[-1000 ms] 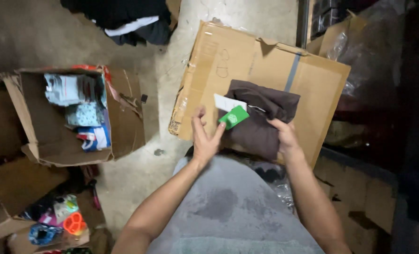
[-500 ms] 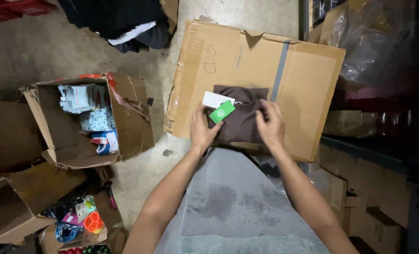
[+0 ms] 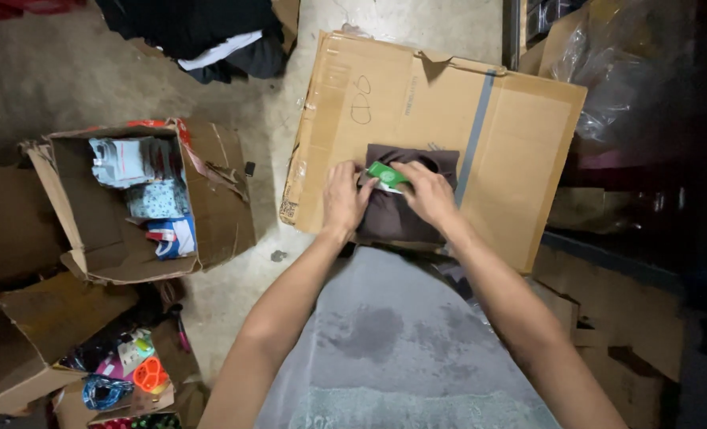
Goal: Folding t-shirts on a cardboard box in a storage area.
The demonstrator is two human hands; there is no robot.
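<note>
Cardboard, a flattened box (image 3: 417,119), covers the floor ahead, and a folded dark garment (image 3: 397,210) lies on it. A green tag (image 3: 387,175) sits at the garment's top edge, long axis slanting down to the right. Both hands meet there: left hand (image 3: 344,199) and right hand (image 3: 426,191) reach forward, fingers pinched on the tag.
</note>
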